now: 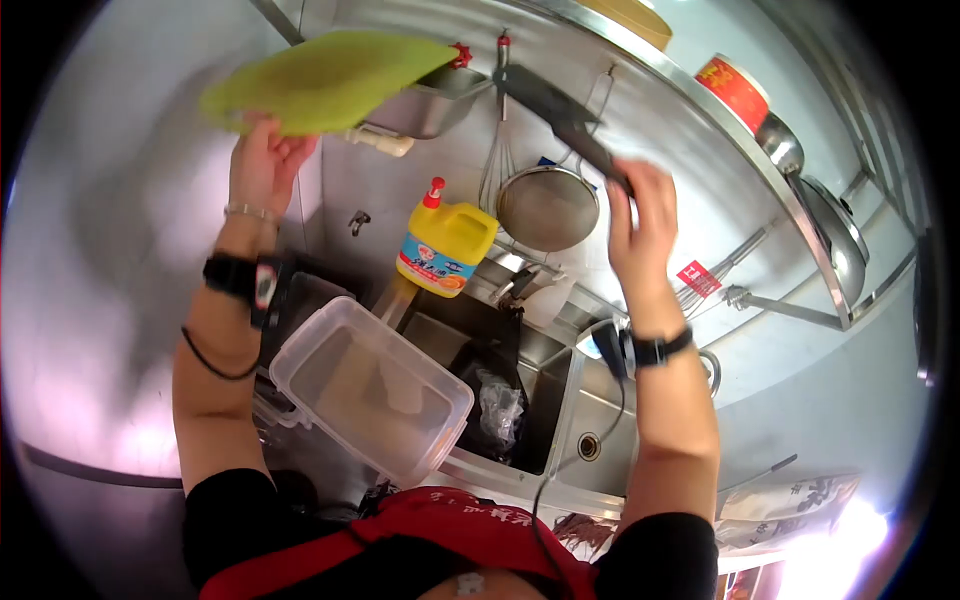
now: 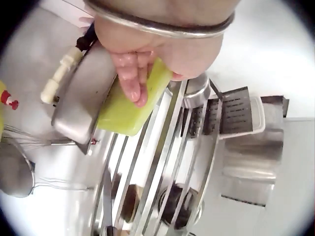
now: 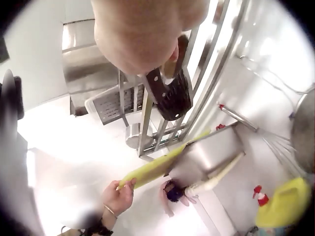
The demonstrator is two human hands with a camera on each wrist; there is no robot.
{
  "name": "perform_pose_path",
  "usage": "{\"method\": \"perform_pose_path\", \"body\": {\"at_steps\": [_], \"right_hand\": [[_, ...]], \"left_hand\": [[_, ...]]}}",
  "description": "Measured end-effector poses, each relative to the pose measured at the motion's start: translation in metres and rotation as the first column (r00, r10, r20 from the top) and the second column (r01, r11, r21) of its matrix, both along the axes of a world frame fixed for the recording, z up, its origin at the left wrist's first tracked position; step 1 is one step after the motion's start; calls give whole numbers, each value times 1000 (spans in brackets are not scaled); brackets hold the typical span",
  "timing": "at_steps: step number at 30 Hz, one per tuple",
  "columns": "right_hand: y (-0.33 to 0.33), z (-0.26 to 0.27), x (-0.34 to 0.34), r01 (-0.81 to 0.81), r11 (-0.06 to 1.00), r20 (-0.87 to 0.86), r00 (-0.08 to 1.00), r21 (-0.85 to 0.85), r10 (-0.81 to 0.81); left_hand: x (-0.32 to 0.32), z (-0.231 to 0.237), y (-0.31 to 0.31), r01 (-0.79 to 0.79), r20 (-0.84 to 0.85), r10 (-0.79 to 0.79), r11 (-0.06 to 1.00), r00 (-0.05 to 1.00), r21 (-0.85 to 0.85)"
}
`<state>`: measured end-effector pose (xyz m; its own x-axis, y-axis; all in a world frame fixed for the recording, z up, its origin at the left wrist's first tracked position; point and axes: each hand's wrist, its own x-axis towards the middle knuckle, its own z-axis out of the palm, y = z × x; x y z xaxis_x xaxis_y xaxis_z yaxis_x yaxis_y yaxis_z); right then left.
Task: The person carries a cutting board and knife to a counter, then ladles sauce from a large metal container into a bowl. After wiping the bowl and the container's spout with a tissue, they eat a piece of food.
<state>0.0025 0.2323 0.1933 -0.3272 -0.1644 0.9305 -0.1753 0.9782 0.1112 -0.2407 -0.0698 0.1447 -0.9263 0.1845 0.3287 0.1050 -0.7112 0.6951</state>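
My left hand [image 1: 265, 165] is raised at the upper left, pinching the lower edge of a flat green cutting board [image 1: 320, 80] between thumb and fingers. In the left wrist view the board [image 2: 123, 113] stands edge-on beside a steel container [image 2: 81, 98] fixed near the wall. My right hand [image 1: 645, 215] is raised at the right and grips the handle of a dark broad-bladed tool [image 1: 545, 100], which points up and left. Rivets show along this tool [image 3: 165, 96] in the right wrist view; I cannot tell whether it is a knife or a turner.
A slatted steel shelf [image 2: 160, 152] runs overhead. A strainer [image 1: 548, 210] and a whisk [image 1: 500, 165] hang on the wall. Below are a yellow jug [image 1: 450, 240] with a red top, a clear plastic bin [image 1: 360, 390] and a sink [image 1: 545, 350] holding a black bag [image 1: 490, 385].
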Motion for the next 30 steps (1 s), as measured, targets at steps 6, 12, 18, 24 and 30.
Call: {"method": "perform_pose_path", "body": {"at_steps": [6,12,18,24,30], "right_hand": [[-4,-80,219,302,935,198,944,-186,-266],[-42,-180,454,628,658,436,772,-414,-463],[-122,-259,671,814,243,582,555,-528,-594],[-240,-327,845,859,-194,696,230,-474,-680],[-365,-381,903,604,-567,699,-23,-560,-715]], "left_hand": [[139,-49,-28,75,-31,-74,997,997,28],[292,-98,-27,363,-117,-376,924,919,-120],[435,-157,49,716,43,-715,695,697,-61],[624,-204,140,989,235,-964,102,126,-111],[805,-231,204,897,408,-858,-407,-311,-173]]}}
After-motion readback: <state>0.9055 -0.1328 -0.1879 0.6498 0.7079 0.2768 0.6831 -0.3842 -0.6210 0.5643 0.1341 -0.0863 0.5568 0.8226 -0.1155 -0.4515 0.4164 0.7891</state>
